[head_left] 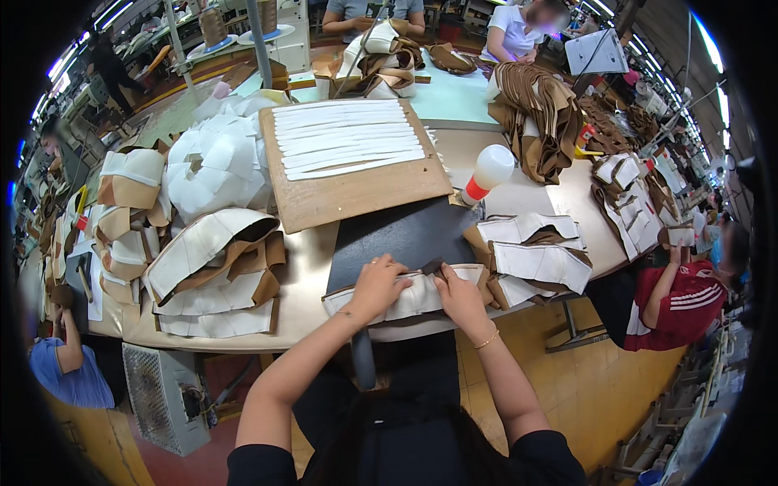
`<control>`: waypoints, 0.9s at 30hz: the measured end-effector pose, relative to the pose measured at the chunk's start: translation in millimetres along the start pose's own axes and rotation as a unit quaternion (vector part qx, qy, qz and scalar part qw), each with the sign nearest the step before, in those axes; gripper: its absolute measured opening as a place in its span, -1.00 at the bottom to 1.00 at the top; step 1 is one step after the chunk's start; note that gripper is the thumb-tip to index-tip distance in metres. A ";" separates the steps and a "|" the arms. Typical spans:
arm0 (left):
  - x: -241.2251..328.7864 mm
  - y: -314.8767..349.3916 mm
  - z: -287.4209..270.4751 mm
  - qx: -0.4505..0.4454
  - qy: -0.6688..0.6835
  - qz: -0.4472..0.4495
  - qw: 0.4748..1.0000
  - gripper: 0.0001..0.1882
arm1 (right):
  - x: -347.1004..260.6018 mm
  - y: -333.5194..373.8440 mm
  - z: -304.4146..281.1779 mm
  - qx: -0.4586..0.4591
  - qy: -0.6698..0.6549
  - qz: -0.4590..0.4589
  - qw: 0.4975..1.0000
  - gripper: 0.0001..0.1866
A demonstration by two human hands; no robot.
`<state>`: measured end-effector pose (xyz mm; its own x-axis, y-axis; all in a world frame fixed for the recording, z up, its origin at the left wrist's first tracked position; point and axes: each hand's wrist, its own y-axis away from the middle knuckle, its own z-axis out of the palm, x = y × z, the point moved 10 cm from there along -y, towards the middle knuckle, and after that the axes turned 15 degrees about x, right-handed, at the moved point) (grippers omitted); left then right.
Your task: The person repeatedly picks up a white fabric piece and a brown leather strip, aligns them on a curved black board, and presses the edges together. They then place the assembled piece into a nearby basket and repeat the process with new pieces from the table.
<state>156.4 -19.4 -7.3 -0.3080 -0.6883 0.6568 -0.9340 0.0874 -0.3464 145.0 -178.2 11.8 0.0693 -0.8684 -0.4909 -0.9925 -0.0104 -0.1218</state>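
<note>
A white-backed brown panel (413,298) lies along the front edge of the table, over a dark flat board (381,243). My left hand (379,283) rests on its left part, fingers stretched out and lying on the white side. My right hand (462,293) is at the panel's right part, its fingers closed on a small dark block (433,266) that touches the panel's upper edge. The fingers partly cover the block, so its exact kind does not show. Right beside this hand sits a stack of similar white and brown panels (541,261).
A tilted wooden board (304,212) carries rows of white strips (348,138). Near it stands a glue bottle (489,174) with a red band. More panels (212,267) are piled at left, brown pieces (535,105) at the far right. Several people work around the tables.
</note>
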 end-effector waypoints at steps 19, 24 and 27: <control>30.5 23.5 -19.0 0.024 -0.193 0.241 0.951 -0.80 | -64.8 -4.0 -47.6 0.129 -0.133 -0.055 0.981 -0.54; -6.0 6.2 -21.7 -0.041 -0.003 0.042 0.998 -0.77 | -31.7 9.7 10.8 -0.033 0.017 -0.044 0.998 -0.54; -27.7 7.5 -17.8 -0.120 0.038 -0.046 0.991 -0.81 | -43.7 4.7 -2.9 0.014 -0.032 -0.068 0.997 -0.55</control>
<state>154.6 13.1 -16.1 -0.2237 -0.6452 0.7306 -0.9721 0.2015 -0.1198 137.0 -141.7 35.2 0.2104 -0.8266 -0.5220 -0.9703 -0.1113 -0.2148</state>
